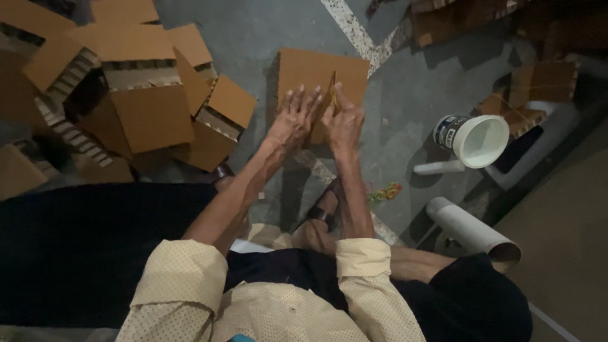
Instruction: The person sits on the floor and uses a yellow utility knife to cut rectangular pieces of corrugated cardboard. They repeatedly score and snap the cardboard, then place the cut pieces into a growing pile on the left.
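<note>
Both hands on a cardboard panel on the grey floor.

Left hand lies flat, fingers spread, on the cardboard panel; right hand pinches a thin yellow blade upright against it.

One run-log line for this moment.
left hand: flat on cardboard panel | right hand: gripping thin yellow tool | white bucket right

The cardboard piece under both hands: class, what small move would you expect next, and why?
Probably a short further draw of the thin yellowish tool along the cardboard piece. The right hand grips the tool upright against the sheet, well short of its near edge, while the left hand lies flat, fingers spread, pinning it to the floor.
</note>
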